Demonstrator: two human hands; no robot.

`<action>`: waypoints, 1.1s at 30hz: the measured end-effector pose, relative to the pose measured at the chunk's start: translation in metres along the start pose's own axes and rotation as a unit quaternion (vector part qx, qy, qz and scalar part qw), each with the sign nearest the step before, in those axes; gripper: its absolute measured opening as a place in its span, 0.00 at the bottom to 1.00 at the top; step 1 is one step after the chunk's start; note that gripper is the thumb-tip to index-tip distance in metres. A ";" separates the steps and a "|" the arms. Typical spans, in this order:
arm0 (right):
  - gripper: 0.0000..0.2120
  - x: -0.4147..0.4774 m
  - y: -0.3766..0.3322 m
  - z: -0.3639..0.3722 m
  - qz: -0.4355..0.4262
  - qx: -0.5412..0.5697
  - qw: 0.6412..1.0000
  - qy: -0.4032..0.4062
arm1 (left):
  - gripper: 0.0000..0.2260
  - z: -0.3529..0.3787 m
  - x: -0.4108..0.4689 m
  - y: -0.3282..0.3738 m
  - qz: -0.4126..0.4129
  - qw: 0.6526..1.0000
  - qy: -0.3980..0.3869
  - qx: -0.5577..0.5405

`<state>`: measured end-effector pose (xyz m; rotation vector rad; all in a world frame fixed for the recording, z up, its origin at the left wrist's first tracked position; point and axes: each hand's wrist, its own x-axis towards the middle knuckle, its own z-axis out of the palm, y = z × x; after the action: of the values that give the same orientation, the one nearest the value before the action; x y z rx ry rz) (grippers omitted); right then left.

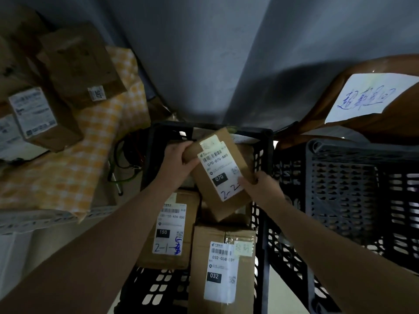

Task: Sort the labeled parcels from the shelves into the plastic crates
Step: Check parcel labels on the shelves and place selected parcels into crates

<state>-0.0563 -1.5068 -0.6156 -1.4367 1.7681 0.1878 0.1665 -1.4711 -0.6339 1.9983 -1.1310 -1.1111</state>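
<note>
Our left forearm point(102, 234) and right forearm point(328, 241) reach up from the bottom corners of the frame to the parcel point(209, 193). We hold it tilted at centre frame, above the open black crate point(260, 223) and seemingly clear of what lies inside. Our left hand point(179, 159) curls its fingers over the parcel's upper left corner. Our right hand point(260, 186) pinches the lower right edge, thumb on the white label point(218, 173). That label reads 070, with a handwritten 2-2 partly under the thumb.

Below, in the crate, lie a parcel marked 150 point(170, 230), handwritten 2-1, and a parcel marked 032 point(221, 268). A second crate point(344, 189) stands just beside, at right of frame; we cannot tell what it holds.

We judge mis-sorting the main risk. The handwritten marks differ, the light is dim and our thumb hides part of the code, so the parcel could go into the wrong crate. The grip also sits on two opposite corners of a tilted box. If either hand lets go early, the box could swing and fall edge-first onto the parcels below, or land label down.

At upper left, cardboard boxes point(79, 64) rest on a yellow checked cloth point(90, 159), well apart from our hands.
</note>
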 end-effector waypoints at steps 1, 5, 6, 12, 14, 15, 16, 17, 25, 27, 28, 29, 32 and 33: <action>0.19 -0.005 0.007 0.002 0.002 -0.030 0.999 -0.015 | 0.22 0.005 0.004 0.000 0.009 1.000 -0.017 0.010; 0.14 -0.016 0.019 0.011 -0.023 -0.117 0.993 0.000 | 0.29 0.043 0.005 0.003 0.021 0.988 -0.144 0.061; 0.20 -0.016 0.020 0.013 -0.036 -0.105 0.994 0.011 | 0.33 0.052 0.003 0.002 0.004 0.985 -0.162 0.066; 0.28 -0.014 0.033 0.021 -0.111 -0.145 0.983 0.009 | 0.44 0.072 -0.009 -0.004 -0.039 0.986 -0.133 0.096; 0.28 -0.017 0.040 0.023 -0.115 -0.238 0.964 0.037 | 0.43 0.075 -0.015 -0.004 -0.032 0.988 -0.126 0.084; 0.28 -0.018 0.044 0.024 -0.123 -0.272 0.953 0.046 | 0.43 0.076 -0.017 -0.005 -0.030 0.987 -0.128 0.088; 0.29 -0.018 0.048 0.025 -0.129 -0.291 0.947 0.046 | 0.41 0.078 -0.019 -0.007 -0.030 0.986 -0.132 0.101; 0.28 -0.018 0.051 0.027 -0.132 -0.300 0.944 0.042 | 0.39 0.079 -0.020 -0.009 -0.034 0.983 -0.137 0.120; 0.28 -0.029 0.040 0.021 -0.120 -0.293 0.948 0.029 | 0.23 0.069 -0.037 -0.001 0.008 0.951 -0.130 0.279; 0.27 -0.040 0.033 0.012 -0.130 -0.263 0.955 0.043 | 0.23 0.053 -0.051 0.008 0.045 0.945 -0.102 0.309; 0.26 -0.048 0.029 0.007 -0.139 -0.246 0.958 0.048 | 0.23 0.043 -0.059 0.014 0.062 0.943 -0.086 0.316; 0.25 -0.057 0.025 0.001 -0.151 -0.232 0.960 0.050 | 0.22 0.033 -0.068 0.021 0.079 0.940 -0.071 0.324; 0.23 -0.088 0.006 -0.023 -0.196 -0.218 0.954 0.059 | 0.24 -0.004 -0.101 0.046 0.102 0.938 -0.026 0.330; 0.23 -0.099 -0.002 -0.031 -0.214 -0.224 0.948 0.068 | 0.24 -0.016 -0.114 0.055 0.105 0.937 -0.006 0.332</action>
<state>-0.0702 -1.4520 -0.5290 -2.1719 1.5281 0.2768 0.1261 -1.3956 -0.5400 2.2706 -1.8592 -0.6748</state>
